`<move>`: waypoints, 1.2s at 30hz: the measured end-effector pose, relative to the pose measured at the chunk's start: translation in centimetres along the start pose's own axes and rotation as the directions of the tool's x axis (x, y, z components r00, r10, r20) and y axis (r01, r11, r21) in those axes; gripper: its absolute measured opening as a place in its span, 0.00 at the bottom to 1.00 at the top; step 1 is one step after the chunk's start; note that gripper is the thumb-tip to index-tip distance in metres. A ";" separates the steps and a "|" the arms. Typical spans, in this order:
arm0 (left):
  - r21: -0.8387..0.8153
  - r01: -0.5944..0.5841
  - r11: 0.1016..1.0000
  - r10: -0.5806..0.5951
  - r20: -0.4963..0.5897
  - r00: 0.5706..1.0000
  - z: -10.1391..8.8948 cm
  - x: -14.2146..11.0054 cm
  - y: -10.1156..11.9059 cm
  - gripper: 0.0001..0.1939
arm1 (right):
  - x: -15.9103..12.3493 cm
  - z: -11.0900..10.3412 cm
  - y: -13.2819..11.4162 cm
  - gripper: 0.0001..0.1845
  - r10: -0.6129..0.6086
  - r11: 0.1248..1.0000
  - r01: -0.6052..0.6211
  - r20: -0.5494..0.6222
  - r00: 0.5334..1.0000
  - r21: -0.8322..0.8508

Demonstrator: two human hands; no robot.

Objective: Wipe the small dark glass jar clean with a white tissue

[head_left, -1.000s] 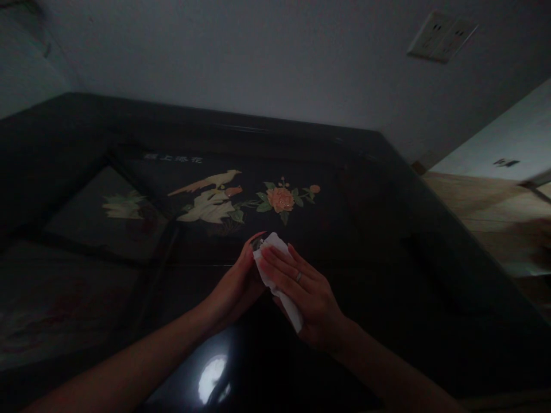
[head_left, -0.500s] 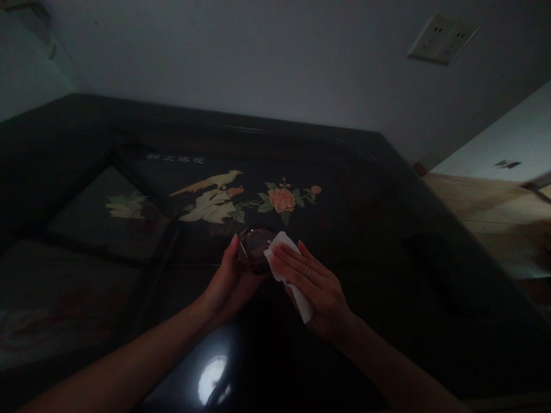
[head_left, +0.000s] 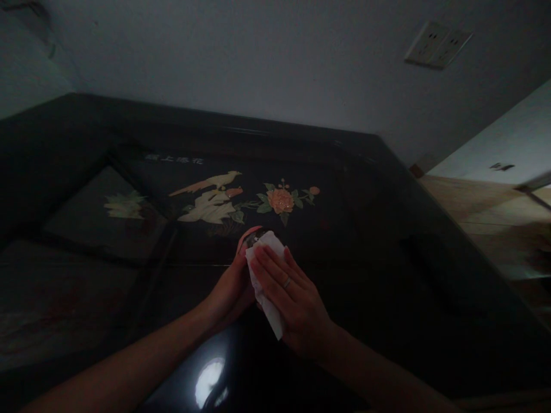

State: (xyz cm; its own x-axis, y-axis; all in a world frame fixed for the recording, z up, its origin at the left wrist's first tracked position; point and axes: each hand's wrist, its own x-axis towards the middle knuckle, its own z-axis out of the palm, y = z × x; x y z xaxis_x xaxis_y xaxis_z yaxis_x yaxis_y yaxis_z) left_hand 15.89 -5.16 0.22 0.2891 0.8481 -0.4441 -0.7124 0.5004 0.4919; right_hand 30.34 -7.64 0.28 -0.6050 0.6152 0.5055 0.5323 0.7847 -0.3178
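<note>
My left hand (head_left: 232,284) is curled around a small, round, dark, shiny object (head_left: 257,234), possibly glass; the dim light hides its exact kind. A white tissue (head_left: 270,304) lies over most of that object. The fingers of my right hand (head_left: 288,292), one wearing a ring, press the tissue against it from the right. Only the object's far upper edge shows past the tissue. Both hands are close together above a glossy black surface (head_left: 344,241), below its inlaid flower (head_left: 280,201).
Inlaid in the surface are a golden bird (head_left: 221,180) and pale rock shapes (head_left: 209,207). A grey wall (head_left: 241,63) with a double socket (head_left: 438,46) rises behind. Wooden flooring (head_left: 465,198) shows beyond the right edge.
My right hand and the tissue have moved left across the round object, covering most of it. My left hand has tilted the object, and less of it is visible.
</note>
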 end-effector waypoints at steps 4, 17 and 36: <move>0.026 0.010 1.000 -0.011 0.027 1.000 -0.2 -0.1 0.0 0.34 | -0.2 -0.5 0.2 0.27 -0.052 0.999 0.052 0.032 0.998 0.009; -0.036 -0.063 0.997 0.065 0.049 0.997 -0.5 0.3 0.7 0.17 | -0.8 -0.8 2.0 0.26 -0.049 0.998 0.048 -0.010 0.999 -0.040; -0.035 0.048 0.998 -0.046 0.056 0.997 -1.4 0.3 -0.4 0.24 | 0.1 -0.2 0.2 0.25 -0.124 0.989 0.131 0.092 0.988 -0.073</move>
State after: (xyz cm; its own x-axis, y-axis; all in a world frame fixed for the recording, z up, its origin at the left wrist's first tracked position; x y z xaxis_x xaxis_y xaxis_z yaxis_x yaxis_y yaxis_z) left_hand 15.33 -5.37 -1.15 0.3566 0.8329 -0.4233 -0.7199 0.5338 0.4437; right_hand 30.49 -7.40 0.45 -0.7179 0.5177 0.4654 0.4904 0.8506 -0.1898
